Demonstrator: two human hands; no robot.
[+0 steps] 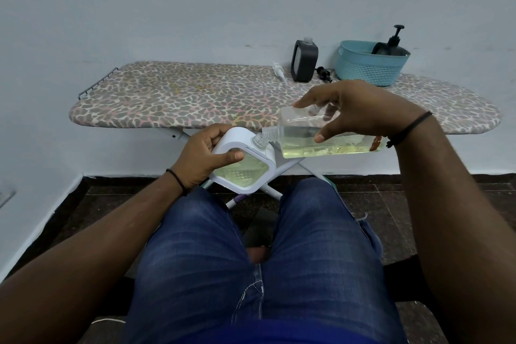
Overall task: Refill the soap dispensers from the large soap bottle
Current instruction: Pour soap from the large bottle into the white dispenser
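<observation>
Large soap bottle (321, 137): clear, tipped nearly flat, yellowish liquid pooled along its lower side, threaded neck pointing left and meeting the open neck of the white soap dispenser (242, 165). Both are held in the air in front of the ironing board's near edge, above the seated person's knees. A torn label remnant with a red patch clings to the bottle's base end; no writing legible on it.

Right hand (360, 112): wrapped over the bottle from above, thumb on the near face, fingers curled over the far side. Left hand (205, 156): grips the dispenser's left side, thumb pressed across its clear window (pale liquid shows behind the window).

Ironing board (195, 95), leopard-print cover. Toward its far right edge: a black soap dispenser (304, 60) standing uncapped, a white pump head (279, 71) lying to its left, a black pump head (324, 73) lying to its right. At the far right a blue basket (368, 70) holds another black pump bottle (391, 46). No brand readable anywhere.
</observation>
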